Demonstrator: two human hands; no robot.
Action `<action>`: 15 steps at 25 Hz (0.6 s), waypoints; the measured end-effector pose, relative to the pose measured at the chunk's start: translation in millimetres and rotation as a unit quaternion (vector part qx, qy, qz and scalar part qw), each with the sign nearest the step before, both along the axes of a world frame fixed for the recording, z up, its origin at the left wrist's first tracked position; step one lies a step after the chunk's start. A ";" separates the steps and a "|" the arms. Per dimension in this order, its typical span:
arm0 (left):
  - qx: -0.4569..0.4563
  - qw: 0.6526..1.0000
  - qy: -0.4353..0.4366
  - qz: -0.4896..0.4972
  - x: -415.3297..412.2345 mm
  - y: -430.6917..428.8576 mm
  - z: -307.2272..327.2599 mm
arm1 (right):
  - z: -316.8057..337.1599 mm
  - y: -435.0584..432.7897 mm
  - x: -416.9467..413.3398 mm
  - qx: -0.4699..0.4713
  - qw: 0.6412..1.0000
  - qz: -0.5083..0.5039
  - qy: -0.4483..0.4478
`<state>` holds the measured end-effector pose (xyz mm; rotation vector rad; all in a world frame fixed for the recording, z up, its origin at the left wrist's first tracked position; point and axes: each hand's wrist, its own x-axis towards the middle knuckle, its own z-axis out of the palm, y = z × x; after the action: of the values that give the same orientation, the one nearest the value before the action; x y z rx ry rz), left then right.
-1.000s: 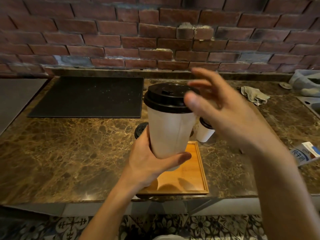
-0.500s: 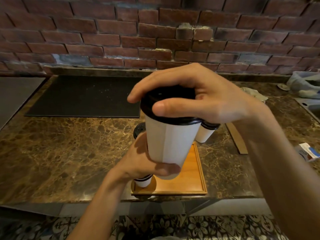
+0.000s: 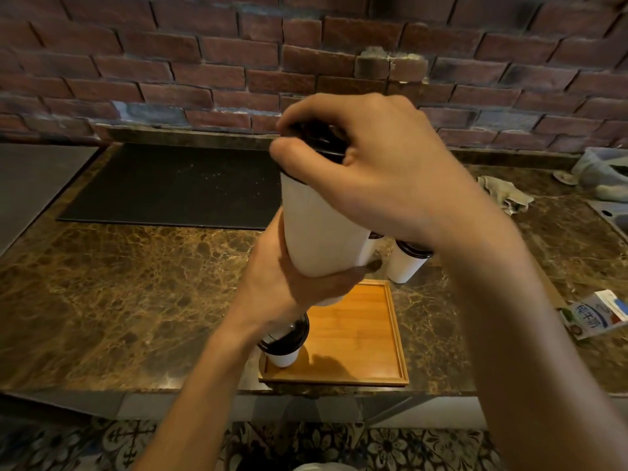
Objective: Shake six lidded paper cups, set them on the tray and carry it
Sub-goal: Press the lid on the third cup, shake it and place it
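Note:
I hold a tall white paper cup (image 3: 317, 229) with a black lid up in front of me, tilted slightly. My left hand (image 3: 282, 283) grips its base from below. My right hand (image 3: 370, 171) is clamped over the black lid, fingers curled round its rim. Below, a wooden tray (image 3: 360, 338) lies at the counter's front edge with one small lidded cup (image 3: 285, 345) standing in its near left corner. Another lidded cup (image 3: 407, 263) stands on the counter just behind the tray, and a further cup (image 3: 368, 249) peeks out from behind the held one.
A black mat (image 3: 170, 188) lies at the back left of the marble counter (image 3: 119, 283). A crumpled cloth (image 3: 506, 195) and a sink edge (image 3: 608, 212) are at the right, with a milk carton (image 3: 591, 314) near the front right. A brick wall stands behind.
My right hand came down from beside the cup and closed over its lid. The cup has risen and tipped a little between both hands.

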<state>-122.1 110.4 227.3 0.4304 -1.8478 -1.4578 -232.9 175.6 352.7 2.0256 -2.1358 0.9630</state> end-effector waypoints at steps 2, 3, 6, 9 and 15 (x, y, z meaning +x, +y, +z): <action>0.026 0.988 0.000 -0.150 9.7 -11.2 5.2 | 7.6 3.0 -19.6 0.050 0.974 0.181 -0.125; 0.030 0.978 -0.003 -0.205 11.3 -13.7 6.6 | 5.8 3.6 -28.1 0.068 0.950 0.254 -0.170; 0.023 0.976 -0.010 -0.217 7.1 -10.0 5.2 | 1.0 3.0 -38.4 0.099 0.927 0.301 -0.203; 0.019 0.996 -0.014 -0.081 -2.4 0.2 1.9 | 2.4 5.1 -35.2 0.098 0.967 0.177 -0.157; -0.022 0.996 -0.026 0.086 -11.5 4.7 5.4 | -13.5 -9.0 -1.9 -0.043 0.997 -0.063 -0.006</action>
<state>-133.5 115.2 232.8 0.5947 -1.8311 -1.2980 -234.8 166.5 339.2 1.8267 -2.1585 1.0317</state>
